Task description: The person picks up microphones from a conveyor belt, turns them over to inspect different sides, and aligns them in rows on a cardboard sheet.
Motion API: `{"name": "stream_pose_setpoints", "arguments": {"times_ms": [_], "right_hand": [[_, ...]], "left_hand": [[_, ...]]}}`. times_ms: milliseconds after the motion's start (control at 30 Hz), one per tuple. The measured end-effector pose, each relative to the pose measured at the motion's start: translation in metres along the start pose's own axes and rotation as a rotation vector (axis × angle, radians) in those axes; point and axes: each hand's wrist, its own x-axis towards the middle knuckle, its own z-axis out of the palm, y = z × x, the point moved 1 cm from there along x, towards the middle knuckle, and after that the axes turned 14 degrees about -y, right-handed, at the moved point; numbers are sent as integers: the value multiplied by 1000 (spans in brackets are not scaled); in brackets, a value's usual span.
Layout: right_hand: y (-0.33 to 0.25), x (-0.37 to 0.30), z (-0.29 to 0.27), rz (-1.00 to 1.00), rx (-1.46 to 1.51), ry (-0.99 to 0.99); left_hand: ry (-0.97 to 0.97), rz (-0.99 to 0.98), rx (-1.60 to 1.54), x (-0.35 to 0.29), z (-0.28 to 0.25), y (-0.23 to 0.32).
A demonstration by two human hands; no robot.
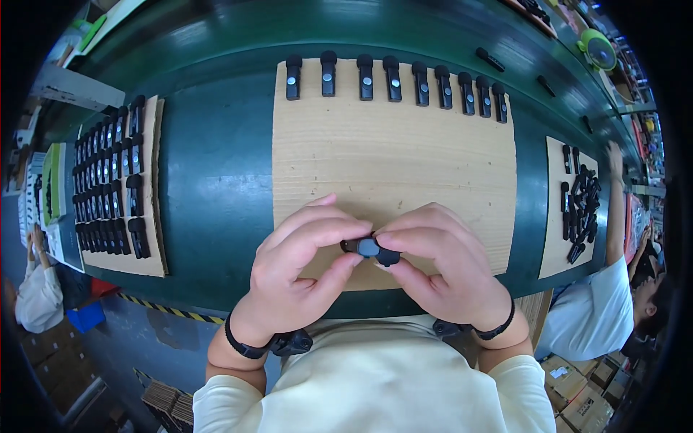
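Both hands meet over the near part of a brown cardboard sheet (397,159), pinching one small black clip-on microphone (368,247) with a round foam tip. My left hand (296,263) grips its body end between thumb and fingers. At the foam end, my right hand (447,256) closes thumb and forefinger on it. The microphone lies crosswise, its greyish face partly showing; fingers cover the rest. Along the sheet's far edge stands a row of similar black microphones (366,83), foam tips pointing away, each with a pale round spot.
On the left, another cardboard sheet (160,238) carries neat rows of microphones. A right-hand sheet (550,245) holds a loose heap of them. Several black pieces (491,59) lie on the green table (209,166). A co-worker (592,310) reaches over the table at right; another person sits far left.
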Motion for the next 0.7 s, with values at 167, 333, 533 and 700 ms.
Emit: {"name": "stream_pose_setpoints", "arguments": {"times_ms": [167, 333, 533, 700], "right_hand": [[-1, 14, -17, 3, -51, -67], [5, 41, -28, 134, -48, -231], [44, 70, -19, 71, -233, -147], [66, 74, -4, -32, -480, -141]], "left_hand": [[-65, 72, 264, 11, -25, 4], [4, 86, 493, 24, -53, -10], [6, 105, 657, 41, -61, -36], [-73, 157, 831, 41, -58, -58]]}}
